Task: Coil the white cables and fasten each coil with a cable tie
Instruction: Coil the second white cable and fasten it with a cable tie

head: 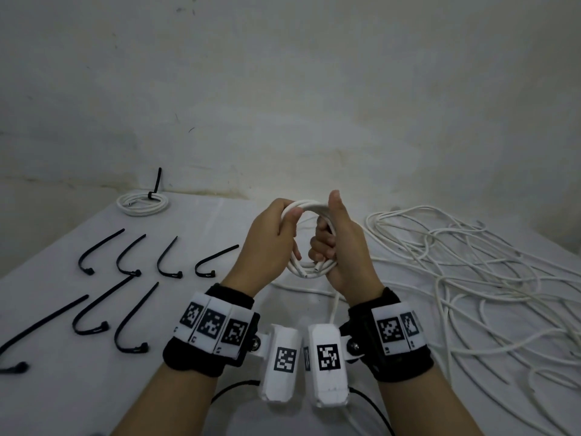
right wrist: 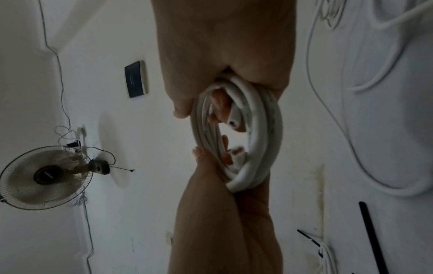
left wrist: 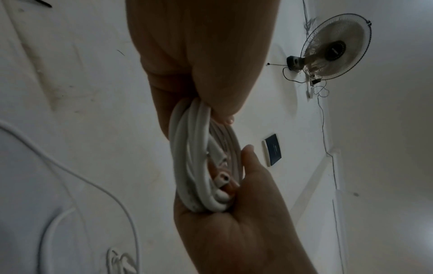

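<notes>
**Op A:** I've got the coil (head: pixel 309 237) up off the counter (head: pixel 220 234), between both hands. My left hand (head: pixel 272 243) has its fingers (head: pixel 290 215) curled over the top left of the loops; my right hand (head: pixel 341 247) is wrapped round the right side and bottom, thumb pointing up. Both are grasping the cable, nothing slack.

**Op B:** Where are the cut ends?

**Op A:** Two of them poke out at the bottom of the coil, by my right palm. From the left wrist camera I can see one open end (left wrist: pixel 223 178) tucked inside the loops, not pinned under a finger as far as I can tell.

**Op B:** That's my worry. To reach a cable tie you must free a hand.

**Op A:** Agreed. The loose cable ties (head: pixel 125 256) lie on the counter to my left, well apart from the coil. If I let go with the left, I'd judge the stiff loops could spring open and those ends slip out. The right hand alone would need to hold every turn.

**Op B:** Anything else?

**Op A:** The heap of uncoiled cables (head: pixel 465 262) sits just to my right, and one strand (head: pixel 333 309) runs under my right wrist. I could snag it. The finished coil (head: pixel 142 202), already tied, lies at the far left, clear of all this.
</notes>
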